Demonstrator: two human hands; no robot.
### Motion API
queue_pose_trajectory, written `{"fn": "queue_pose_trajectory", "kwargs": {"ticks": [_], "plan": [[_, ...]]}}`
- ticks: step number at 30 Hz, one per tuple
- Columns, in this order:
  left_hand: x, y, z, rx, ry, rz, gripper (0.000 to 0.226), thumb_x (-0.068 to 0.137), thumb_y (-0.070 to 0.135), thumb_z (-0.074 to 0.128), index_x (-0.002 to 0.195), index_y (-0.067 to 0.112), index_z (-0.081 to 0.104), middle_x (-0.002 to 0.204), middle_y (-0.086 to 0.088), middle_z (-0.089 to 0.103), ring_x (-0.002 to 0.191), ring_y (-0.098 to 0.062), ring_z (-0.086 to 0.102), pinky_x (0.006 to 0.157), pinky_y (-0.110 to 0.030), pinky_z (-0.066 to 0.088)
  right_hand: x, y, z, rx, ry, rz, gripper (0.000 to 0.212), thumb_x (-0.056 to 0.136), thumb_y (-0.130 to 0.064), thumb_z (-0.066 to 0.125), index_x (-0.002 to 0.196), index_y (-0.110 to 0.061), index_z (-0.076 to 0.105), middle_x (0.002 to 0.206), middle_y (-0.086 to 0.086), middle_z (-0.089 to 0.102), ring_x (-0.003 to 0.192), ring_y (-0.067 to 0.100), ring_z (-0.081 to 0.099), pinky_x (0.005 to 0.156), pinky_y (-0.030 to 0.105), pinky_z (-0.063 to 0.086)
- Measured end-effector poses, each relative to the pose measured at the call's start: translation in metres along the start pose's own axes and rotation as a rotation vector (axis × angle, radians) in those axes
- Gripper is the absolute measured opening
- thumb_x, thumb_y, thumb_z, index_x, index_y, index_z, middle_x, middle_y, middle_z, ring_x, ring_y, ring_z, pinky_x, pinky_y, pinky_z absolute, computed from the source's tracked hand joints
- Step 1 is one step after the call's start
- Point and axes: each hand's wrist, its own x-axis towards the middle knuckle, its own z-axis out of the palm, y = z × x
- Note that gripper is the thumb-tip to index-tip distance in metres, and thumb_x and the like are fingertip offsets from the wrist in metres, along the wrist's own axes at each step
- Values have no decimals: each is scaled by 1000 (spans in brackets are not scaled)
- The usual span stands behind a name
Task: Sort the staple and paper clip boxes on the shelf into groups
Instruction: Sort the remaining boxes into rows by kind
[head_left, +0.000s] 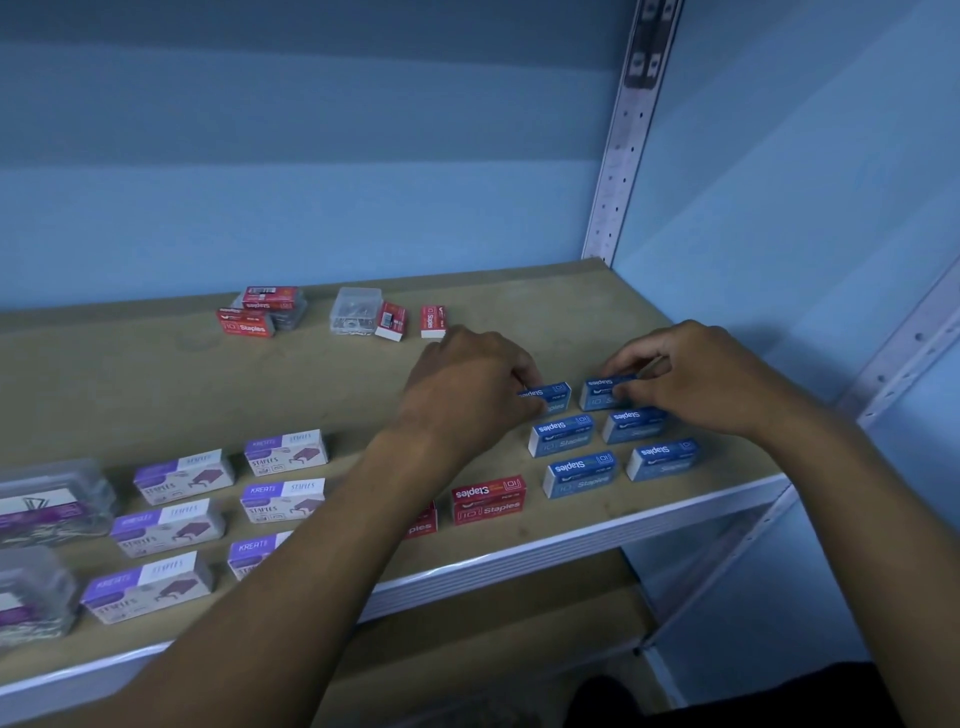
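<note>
On the wooden shelf (156, 374), blue staple boxes lie in two columns at the right. My left hand (467, 395) grips the rear left blue box (553, 396). My right hand (691, 379) grips the rear right blue box (602, 394). In front of them lie more blue boxes (561, 435), (581, 473), (662, 458). A red staple box (488, 500) lies near the front edge, another (422, 522) is partly hidden by my left forearm. Purple-and-white staple boxes (285, 453) stand in rows at the left.
At the back lie red staple boxes (245, 322), (432, 321) and a clear paper clip box (356, 310). Clear paper clip boxes (52, 499) sit at the far left. A white metal upright (618, 171) stands at the shelf's rear right corner. A lower shelf (493, 623) is below.
</note>
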Motion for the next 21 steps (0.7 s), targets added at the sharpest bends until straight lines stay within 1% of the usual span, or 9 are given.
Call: {"fn": "queue_pose_trajectory", "kwargs": {"ticks": [2, 4, 6, 8, 10, 13, 16, 19, 21], "plan": [[0, 1, 0, -13, -4, -1, 19, 75, 42, 78, 90, 30, 76, 92, 12, 72, 95, -17, 63, 85, -37, 52, -1, 0, -1, -8, -10, 6, 18, 80, -23, 82, 91, -37, 79, 80, -21, 73, 79, -5, 68, 62, 2, 41], [-1, 1, -1, -30, -8, -4, 22, 74, 43, 79, 91, 30, 76, 93, 12, 71, 96, -15, 62, 85, -37, 52, -2, -3, -2, 3, -10, 3, 16, 82, -29, 80, 94, -40, 78, 87, -24, 72, 86, -5, 67, 70, 8, 43], [-2, -1, -5, -59, -22, -22, 28, 73, 45, 80, 96, 29, 75, 97, 13, 70, 98, -11, 62, 88, -34, 51, -4, -7, -2, 36, 29, -16, 15, 84, -34, 77, 96, -43, 77, 91, -27, 71, 91, -7, 65, 78, 13, 45], [-3, -5, -10, -101, -23, -38, 36, 73, 47, 80, 103, 29, 73, 104, 13, 69, 99, -6, 61, 90, -31, 50, -3, -14, 0, 77, 82, -37, 15, 87, -32, 73, 96, -43, 76, 90, -27, 71, 89, -9, 64, 76, 11, 44], [-4, -12, -16, -111, -5, -63, 38, 76, 48, 77, 108, 29, 71, 110, 12, 68, 103, -5, 60, 92, -28, 50, 0, -23, 5, 98, 119, -53, 15, 88, -31, 71, 95, -43, 76, 89, -26, 70, 86, -13, 63, 69, 5, 42], [-3, -23, -27, -30, 7, -129, 41, 81, 50, 71, 116, 30, 67, 122, 9, 64, 115, -12, 56, 97, -29, 46, 8, -36, 16, 89, 144, -77, 14, 90, -33, 68, 96, -44, 74, 97, -22, 69, 86, -10, 63, 67, 6, 42], [-4, -37, -36, 151, -42, -248, 56, 79, 57, 69, 128, 32, 58, 139, 5, 53, 133, -22, 42, 106, -39, 39, 19, -52, 31, 93, 103, -101, 15, 91, -34, 65, 100, -42, 73, 106, -20, 65, 89, -1, 65, 68, 9, 46], [-6, -51, -42, 219, -80, -345, 72, 76, 63, 68, 137, 30, 50, 149, 2, 44, 142, -29, 29, 110, -46, 33, 35, -70, 45, 85, 49, -123, 19, 90, -37, 65, 107, -40, 72, 111, -17, 63, 102, 3, 61, 83, 20, 46], [-6, -61, -46, 238, -113, -364, 83, 75, 68, 66, 144, 30, 41, 157, 2, 32, 149, -34, 12, 115, -51, 23, 46, -83, 54, 67, 13, -130, 24, 90, -36, 66, 114, -38, 70, 117, -12, 63, 109, 7, 60, 88, 23, 44]]}}
